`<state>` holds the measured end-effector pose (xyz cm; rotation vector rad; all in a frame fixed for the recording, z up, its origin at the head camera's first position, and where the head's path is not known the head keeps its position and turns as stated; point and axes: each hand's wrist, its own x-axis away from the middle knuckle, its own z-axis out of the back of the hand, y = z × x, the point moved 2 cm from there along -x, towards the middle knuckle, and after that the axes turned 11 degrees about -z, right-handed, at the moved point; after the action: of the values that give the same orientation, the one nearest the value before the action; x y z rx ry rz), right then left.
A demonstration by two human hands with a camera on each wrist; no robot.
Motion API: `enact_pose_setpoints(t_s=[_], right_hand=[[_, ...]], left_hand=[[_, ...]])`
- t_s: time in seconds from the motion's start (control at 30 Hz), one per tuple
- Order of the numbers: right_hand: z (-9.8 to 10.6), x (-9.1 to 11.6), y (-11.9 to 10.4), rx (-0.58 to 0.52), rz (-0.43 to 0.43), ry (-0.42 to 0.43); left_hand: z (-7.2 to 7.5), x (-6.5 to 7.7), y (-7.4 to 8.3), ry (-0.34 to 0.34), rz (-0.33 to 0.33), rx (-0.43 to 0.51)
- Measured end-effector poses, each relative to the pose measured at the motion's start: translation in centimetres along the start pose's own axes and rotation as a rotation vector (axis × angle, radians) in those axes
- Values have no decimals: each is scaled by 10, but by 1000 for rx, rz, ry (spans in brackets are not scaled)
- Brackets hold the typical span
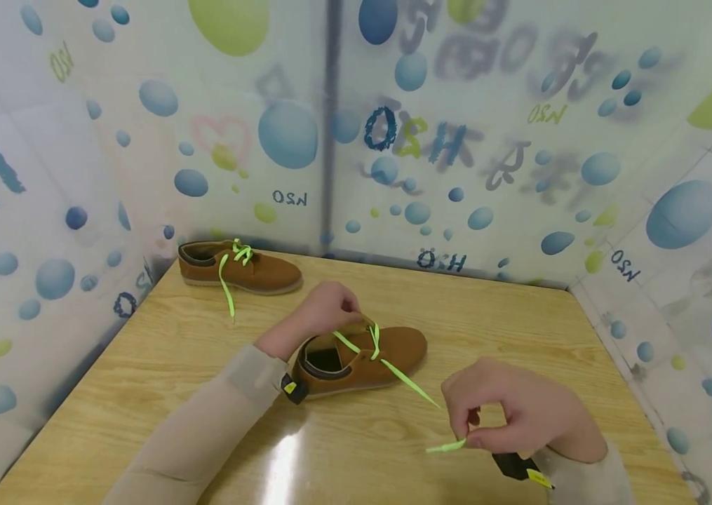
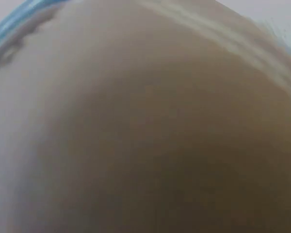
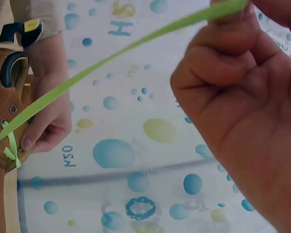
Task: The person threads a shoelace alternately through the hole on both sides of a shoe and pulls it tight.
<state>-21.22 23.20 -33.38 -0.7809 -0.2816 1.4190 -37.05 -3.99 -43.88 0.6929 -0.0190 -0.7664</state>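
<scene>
A brown lace-up shoe (image 1: 405, 345) stands on the wooden table, its toe pointing right. My left hand (image 1: 325, 308) reaches over it and pinches the far eyelet flap; in the right wrist view its thumb (image 3: 33, 135) lies against the shoe leather beside the eyelets. From the near eyelets a bright green shoelace (image 3: 111, 56) runs taut to my right hand (image 1: 510, 403), which pinches it between thumb and fingertips near its end. More lace crosses between the two flaps. The left wrist view is filled by a blurred brown surface.
A second brown shoe (image 1: 267, 272) with green laces stands at the table's far left corner, one lace end hanging over its side onto the table (image 1: 356, 435). Walls printed with blue and green bubbles (image 1: 288, 133) enclose the table at the back and both sides.
</scene>
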Motion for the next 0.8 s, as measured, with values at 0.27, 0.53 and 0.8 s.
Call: enact_pose_setpoints(t_s=[0.27,0.53,0.8], right_hand=[[6,3,11,-235,-46,326],[6,6,12,-335,-106,794],[7,5,9,-211,-318,1119]], left_hand=[[-2,1,5,-12,-23,-6],[-5,0,10,-27,-62,15],[-11,0,16,-42,-73,53]])
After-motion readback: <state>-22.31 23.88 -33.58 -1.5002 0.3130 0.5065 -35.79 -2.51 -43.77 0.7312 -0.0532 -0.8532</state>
